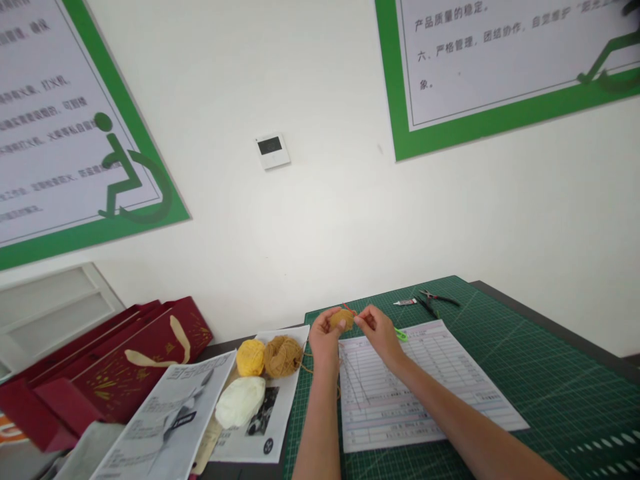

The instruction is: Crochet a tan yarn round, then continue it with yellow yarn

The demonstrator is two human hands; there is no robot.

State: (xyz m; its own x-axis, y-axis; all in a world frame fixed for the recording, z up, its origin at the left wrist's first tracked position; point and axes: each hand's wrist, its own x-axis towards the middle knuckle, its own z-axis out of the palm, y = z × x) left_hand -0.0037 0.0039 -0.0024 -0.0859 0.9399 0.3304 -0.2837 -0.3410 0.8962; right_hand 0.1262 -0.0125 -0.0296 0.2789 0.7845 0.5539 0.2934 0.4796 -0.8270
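Note:
In front of me my left hand is closed around a small, rounded tan piece of yarn work. Beside it my right hand pinches at the piece's right edge. What lies between those fingertips is too small to make out. A thin red strand or bar shows at the top of the piece. Just past the right hand is a bright green object, partly hidden, whose kind I cannot tell. Tan yarn trails from the ball of tan yarn toward my left wrist.
A printed sheet lies on the green cutting mat. Pliers and a small white tube are at the back. Yellow yarn and cream yarn rest on papers at left, near red gift bags.

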